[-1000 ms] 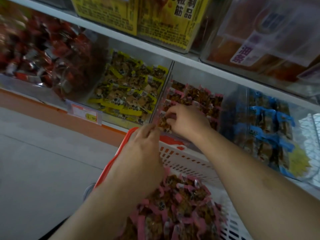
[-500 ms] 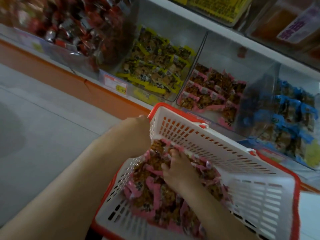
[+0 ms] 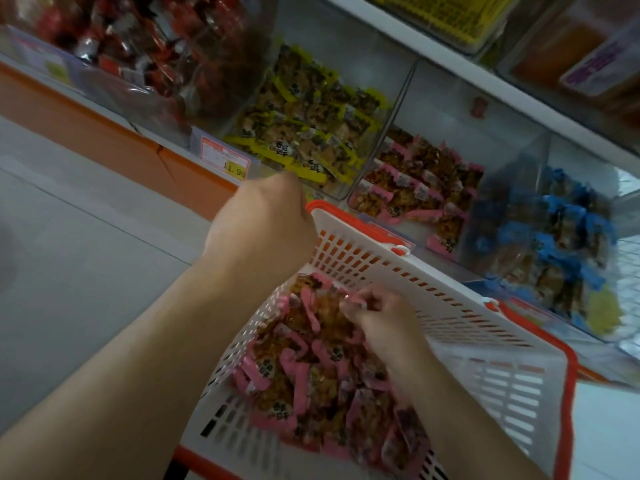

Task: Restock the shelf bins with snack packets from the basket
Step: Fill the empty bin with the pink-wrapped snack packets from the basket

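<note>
At the far left, a clear bin of red-wrapped snacks (image 3: 145,39) sits on the shelf, above an orange base strip (image 3: 104,133) and the grey floor (image 3: 69,271). Just right of it, a price tag (image 3: 225,161) is fixed to the shelf edge in front of the bin of yellow packets (image 3: 311,133).

The left hand (image 3: 263,223) is at the far left corner of the basket (image 3: 450,327), its fingers curled over the orange rim and gripping it; the fingertips themselves are hidden behind the hand. The basket is white with slotted walls, tilted, and held just in front of the shelf.

Inside the basket, heaped toward its near left side, lie the pink packets (image 3: 304,382). The right hand (image 3: 384,323) is down among them near the far wall, its fingers bent and drawn together, pinching at a packet on top of the heap.

Beyond the basket's far rim, the bin of pink packets (image 3: 422,188) holds rows of the same kind, partly filled. To its right is the bin of blue packets (image 3: 554,237). Above, on the next shelf, stand a yellow box (image 3: 446,15) and a clear tub with an orange and purple label (image 3: 588,64), both blurred.
</note>
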Demonstrator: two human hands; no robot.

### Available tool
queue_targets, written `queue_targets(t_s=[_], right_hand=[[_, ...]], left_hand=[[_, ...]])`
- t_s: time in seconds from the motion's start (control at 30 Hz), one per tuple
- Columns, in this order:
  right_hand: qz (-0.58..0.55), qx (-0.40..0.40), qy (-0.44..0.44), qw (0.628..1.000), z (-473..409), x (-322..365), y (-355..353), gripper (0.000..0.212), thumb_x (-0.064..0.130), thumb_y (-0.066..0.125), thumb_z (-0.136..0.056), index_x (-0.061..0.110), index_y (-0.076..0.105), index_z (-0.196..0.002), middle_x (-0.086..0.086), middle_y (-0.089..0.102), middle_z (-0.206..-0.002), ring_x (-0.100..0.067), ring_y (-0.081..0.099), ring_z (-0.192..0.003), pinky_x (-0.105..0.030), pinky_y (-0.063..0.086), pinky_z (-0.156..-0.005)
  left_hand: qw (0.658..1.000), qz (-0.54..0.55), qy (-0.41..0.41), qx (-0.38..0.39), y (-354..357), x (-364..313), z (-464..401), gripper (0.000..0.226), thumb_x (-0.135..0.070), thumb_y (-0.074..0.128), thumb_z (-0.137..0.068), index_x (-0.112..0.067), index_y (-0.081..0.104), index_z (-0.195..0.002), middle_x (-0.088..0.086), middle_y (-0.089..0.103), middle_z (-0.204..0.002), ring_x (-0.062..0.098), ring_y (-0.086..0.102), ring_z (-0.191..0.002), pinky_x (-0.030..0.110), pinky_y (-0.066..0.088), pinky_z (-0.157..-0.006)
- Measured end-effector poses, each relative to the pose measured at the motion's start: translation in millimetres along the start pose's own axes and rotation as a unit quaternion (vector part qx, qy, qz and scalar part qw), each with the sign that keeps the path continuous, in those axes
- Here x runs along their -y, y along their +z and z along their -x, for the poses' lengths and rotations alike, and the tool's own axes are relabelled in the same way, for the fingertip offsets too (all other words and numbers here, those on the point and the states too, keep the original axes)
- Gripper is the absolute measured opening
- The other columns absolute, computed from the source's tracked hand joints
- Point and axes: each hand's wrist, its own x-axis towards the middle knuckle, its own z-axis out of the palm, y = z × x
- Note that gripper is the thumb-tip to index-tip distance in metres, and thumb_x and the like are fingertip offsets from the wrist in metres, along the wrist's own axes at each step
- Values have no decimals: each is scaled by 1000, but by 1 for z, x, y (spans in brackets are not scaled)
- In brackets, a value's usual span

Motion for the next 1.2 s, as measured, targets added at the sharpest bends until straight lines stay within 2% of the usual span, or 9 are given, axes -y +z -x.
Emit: queue_targets(t_s=[0.1,0.2,0.3,0.43,0.57,0.83,0.93,1.03,1.2], right_hand=[[-105,8,-11,994,37,15,-41,15,24,80,-93,15,72,-86,13,78,-93,-2,73,-86,-22,60,-68],[-197,19,-38,980,66,23,-74,17,17,77,-95,4,68,-91,-14,76,-87,-34,77,-75,-48,66,-67],[-186,-14,-93,978,69,14,-92,18,18,76,-96,13,70,-80,-10,72,-77,-31,72,-73,-53,61,-77],[-217,-35,-106,970,58,6,-103,22,29,75,-98,20,70,-78,-11,68,-81,-36,66,-82,-68,55,-87],[-265,-52,-111,956,44,4,-115,21,33,72,-99,23,73,-80,-8,65,-84,-28,61,-82,-56,52,-78],[-231,-127,-112,958,31,9,-118,32,57,75,-90,27,66,-90,-7,67,-86,-25,70,-81,-49,64,-75],[-228,-122,-156,953,39,11,-126,41,50,78,-85,23,51,-100,6,67,-83,-7,69,-76,-24,59,-71],[-174,-44,-201,963,47,16,-124,34,16,83,-89,22,54,-105,7,69,-91,-9,70,-84,-32,62,-76],[-166,-67,-177,968,39,17,-119,45,10,89,-82,39,64,-106,4,76,-101,-17,74,-93,-50,63,-84]], left_hand=[[994,79,66,-48,5,-17,11,10,-25,55,-96,-27,65,-93,-8,65,-82,11,62,-71,35,59,-61],[986,82,101,109,22,-36,28,21,-52,67,-90,-36,61,-102,-17,62,-91,1,62,-77,30,61,-68],[970,62,87,220,39,-46,35,36,-69,70,-81,-42,61,-103,-20,61,-97,0,62,-87,31,60,-81],[934,206,51,286,43,-46,22,35,-19,84,-84,-37,72,-111,-8,77,-98,12,75,-90,44,63,-88],[884,294,74,356,33,-51,19,55,6,78,-84,-26,67,-128,12,79,-97,27,77,-94,47,62,-90],[902,266,73,332,49,-72,31,62,-22,93,-71,-44,66,-122,-4,79,-100,17,78,-87,42,61,-86],[929,281,46,235,55,-78,34,58,-22,92,-72,-42,65,-118,-10,79,-90,13,75,-76,40,62,-81],[927,298,55,221,55,-81,36,44,-21,89,-78,-43,67,-109,-18,78,-91,5,74,-75,35,60,-79],[939,251,81,221,59,-78,32,43,-38,84,-82,-46,65,-120,-26,74,-104,-2,71,-91,33,60,-86]])
